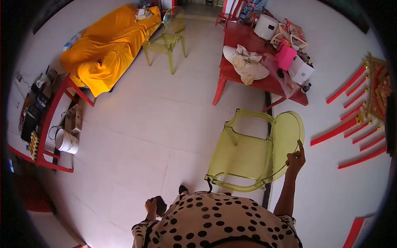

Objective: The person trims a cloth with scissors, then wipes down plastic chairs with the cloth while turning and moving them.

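Note:
My right hand (296, 158) is on the rounded back of a transparent yellow-green armchair (248, 153), its fingers bent around the rim. The chair stands in front of my body, against the right wall. My left hand (151, 206) is low beside my body, closed on a dark object (159, 205) that I cannot make out. A dotted shirt (223, 219) covers my body below.
A red table (240, 37) with a hat, cloth, pink item and white boxes stands ahead right. Another transparent chair (165, 42) is by an orange-covered sofa (111, 45). At left are a red stand (53, 107) and a white bucket (67, 141).

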Available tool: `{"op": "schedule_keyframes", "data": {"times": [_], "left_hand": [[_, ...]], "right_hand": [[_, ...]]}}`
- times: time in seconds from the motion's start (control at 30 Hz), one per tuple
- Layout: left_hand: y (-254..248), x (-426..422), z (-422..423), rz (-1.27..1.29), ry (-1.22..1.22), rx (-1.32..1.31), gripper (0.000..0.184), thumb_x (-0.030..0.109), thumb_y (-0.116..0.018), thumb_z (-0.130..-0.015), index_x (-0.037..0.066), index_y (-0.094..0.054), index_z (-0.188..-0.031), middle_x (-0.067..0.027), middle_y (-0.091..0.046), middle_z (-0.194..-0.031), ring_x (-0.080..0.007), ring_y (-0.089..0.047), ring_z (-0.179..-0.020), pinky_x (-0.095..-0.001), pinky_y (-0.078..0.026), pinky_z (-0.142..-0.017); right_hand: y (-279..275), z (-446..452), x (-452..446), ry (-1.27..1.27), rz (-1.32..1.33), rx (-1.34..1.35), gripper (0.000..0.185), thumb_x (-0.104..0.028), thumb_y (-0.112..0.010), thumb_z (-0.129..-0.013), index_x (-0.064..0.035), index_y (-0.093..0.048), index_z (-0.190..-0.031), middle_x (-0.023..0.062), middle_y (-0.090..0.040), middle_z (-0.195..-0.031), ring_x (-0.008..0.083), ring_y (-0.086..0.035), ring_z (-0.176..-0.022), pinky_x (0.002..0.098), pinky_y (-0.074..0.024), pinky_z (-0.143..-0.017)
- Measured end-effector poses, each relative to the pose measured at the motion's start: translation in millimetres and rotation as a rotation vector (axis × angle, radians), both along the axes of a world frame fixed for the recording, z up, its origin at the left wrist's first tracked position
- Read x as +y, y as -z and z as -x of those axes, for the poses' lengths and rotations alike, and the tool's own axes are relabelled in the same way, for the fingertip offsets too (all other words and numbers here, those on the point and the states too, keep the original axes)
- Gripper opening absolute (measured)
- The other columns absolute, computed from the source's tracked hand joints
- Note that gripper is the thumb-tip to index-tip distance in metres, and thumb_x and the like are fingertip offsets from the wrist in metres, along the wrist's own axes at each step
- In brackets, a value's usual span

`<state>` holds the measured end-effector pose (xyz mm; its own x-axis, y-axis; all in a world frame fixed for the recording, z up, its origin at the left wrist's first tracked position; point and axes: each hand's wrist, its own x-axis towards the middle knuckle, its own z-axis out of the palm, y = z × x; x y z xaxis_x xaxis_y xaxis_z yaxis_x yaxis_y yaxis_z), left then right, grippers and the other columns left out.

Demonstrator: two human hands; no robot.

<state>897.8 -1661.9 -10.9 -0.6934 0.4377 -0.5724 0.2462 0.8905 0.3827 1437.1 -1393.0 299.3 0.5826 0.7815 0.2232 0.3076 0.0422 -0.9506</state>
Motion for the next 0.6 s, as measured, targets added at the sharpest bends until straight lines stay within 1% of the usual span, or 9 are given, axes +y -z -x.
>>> {"op": "schedule_keyframes", "data": {"times": [0.1, 0.13, 0.23, 0.3, 0.37, 0.43, 0.47, 0.53, 0.6], "left_hand": [[-4, -35, 58, 0.045, -0.048, 0.099, 0.049, 0.038, -0.062, -0.073, -0.001, -0.062, -0.102, -0.0221, -0.062, -0.103, -0.0371, -0.058, -0.099, -0.0448, -0.046, -0.086], [-3, -46, 75, 0.051, -0.068, 0.126, 0.049, 0.038, -0.062, -0.073, -0.001, -0.063, -0.101, -0.0219, -0.063, -0.102, -0.0371, -0.059, -0.098, -0.0448, -0.047, -0.085], [-4, -59, 107, 0.048, -0.143, 0.202, 0.047, 0.039, -0.062, -0.071, 0.001, -0.064, -0.099, -0.0212, -0.064, -0.099, -0.0369, -0.060, -0.095, -0.0449, -0.048, -0.083], [-10, -56, 117, 0.043, -0.181, 0.239, 0.046, 0.039, -0.062, -0.071, 0.001, -0.065, -0.097, -0.0208, -0.065, -0.097, -0.0367, -0.061, -0.093, -0.0449, -0.048, -0.082], [-2, -49, 118, 0.031, -0.205, 0.260, 0.045, 0.039, -0.062, -0.070, 0.002, -0.066, -0.096, -0.0204, -0.065, -0.094, -0.0366, -0.062, -0.091, -0.0449, -0.049, -0.080], [13, -39, 115, -0.006, -0.225, 0.209, 0.046, 0.040, -0.061, -0.069, 0.003, -0.066, -0.095, -0.0198, -0.066, -0.094, -0.0362, -0.063, -0.091, -0.0443, -0.049, -0.080], [11, -30, 111, -0.031, -0.206, 0.166, 0.046, 0.040, -0.061, -0.069, 0.003, -0.066, -0.095, -0.0208, -0.066, -0.094, -0.0367, -0.062, -0.091, -0.0441, -0.049, -0.081], [-10, -2, 100, -0.073, -0.159, 0.081, 0.046, 0.039, -0.061, -0.070, 0.002, -0.066, -0.096, -0.0228, -0.065, -0.094, -0.0378, -0.062, -0.091, -0.0437, -0.048, -0.082], [-11, 16, 98, -0.121, -0.131, 0.069, 0.043, 0.036, -0.063, -0.071, 0.000, -0.065, -0.094, -0.0221, -0.065, -0.092, -0.0354, -0.062, -0.089, -0.0425, -0.049, -0.079]], "right_hand": [[1, 24, 7, 0.051, 0.018, -0.049, 0.065, 0.012, -0.049, -0.062, -0.0088, -0.057, -0.124, -0.0052, -0.035, -0.063, 0.0033, -0.029, -0.042, 0.0197, -0.0284, -0.034], [2, 29, 8, 0.036, 0.028, -0.009, 0.067, 0.010, -0.052, -0.059, -0.0097, -0.058, -0.122, -0.0056, -0.036, -0.065, 0.0043, -0.033, -0.044, 0.0198, -0.0322, -0.036], [7, 44, 18, -0.010, 0.036, -0.060, 0.067, 0.010, -0.052, -0.058, -0.0094, -0.058, -0.122, -0.0062, -0.034, -0.064, 0.0037, -0.032, -0.046, 0.0196, -0.0325, -0.036], [2, 60, 25, -0.020, 0.025, -0.089, 0.066, 0.009, -0.053, -0.056, -0.0062, -0.058, -0.120, -0.0063, -0.032, -0.062, 0.0042, -0.029, -0.047, 0.0194, -0.0301, -0.041], [6, 66, 36, -0.016, 0.083, -0.176, 0.069, 0.009, -0.052, -0.055, -0.0060, -0.057, -0.122, -0.0073, -0.028, -0.060, 0.0048, -0.027, -0.048, 0.0195, -0.0269, -0.043], [8, 77, 47, -0.050, 0.042, -0.211, 0.071, 0.009, -0.052, -0.055, -0.0055, -0.055, -0.124, -0.0078, -0.025, -0.059, 0.0051, -0.026, -0.048, 0.0196, -0.0253, -0.044], [9, 81, 53, -0.062, 0.021, -0.229, 0.072, 0.010, -0.052, -0.055, -0.0053, -0.054, -0.125, -0.0081, -0.024, -0.059, 0.0053, -0.025, -0.049, 0.0196, -0.0245, -0.044], [14, 86, 59, -0.055, 0.025, -0.259, 0.074, 0.010, -0.052, -0.055, -0.0039, -0.052, -0.127, -0.0081, -0.023, -0.059, 0.0051, -0.024, -0.050, 0.0194, -0.0234, -0.044], [17, 95, 66, -0.057, 0.026, -0.266, 0.075, 0.010, -0.052, -0.054, -0.0027, -0.050, -0.128, -0.0081, -0.022, -0.060, 0.0049, -0.023, -0.050, 0.0194, -0.0226, -0.045]]}}
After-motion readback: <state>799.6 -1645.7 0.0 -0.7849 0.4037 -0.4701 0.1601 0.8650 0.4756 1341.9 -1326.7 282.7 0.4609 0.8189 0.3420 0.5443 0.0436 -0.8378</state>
